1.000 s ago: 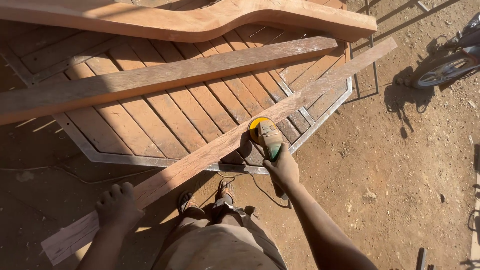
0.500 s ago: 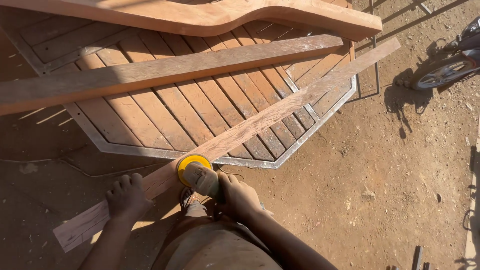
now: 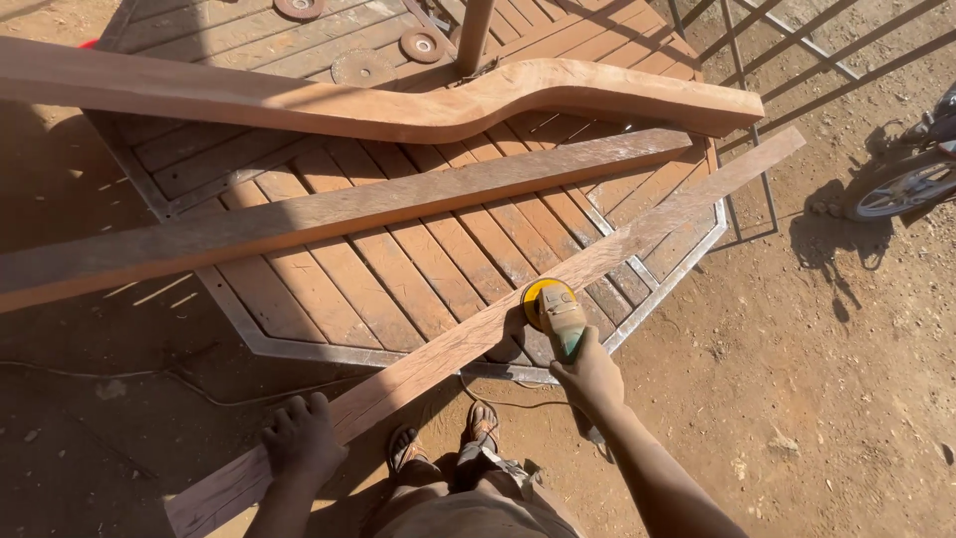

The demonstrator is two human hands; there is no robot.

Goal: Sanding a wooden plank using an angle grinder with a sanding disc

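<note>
Diagonally, long plank (image 3: 518, 299) running lower-left to upper-right, left hand (image 3: 299, 438) pressing its near end, right hand (image 3: 590, 377) gripping grinder (image 3: 556, 309).

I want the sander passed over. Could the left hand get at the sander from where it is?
Probably yes: the left hand rests on the plank, and bare plank lies between it and the sander in the right hand.

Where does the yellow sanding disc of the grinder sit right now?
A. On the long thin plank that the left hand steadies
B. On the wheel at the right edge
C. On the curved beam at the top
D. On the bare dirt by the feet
A: the right hand holds the angle grinder with its disc on the long plank, while the left hand presses the plank's near end.
</note>
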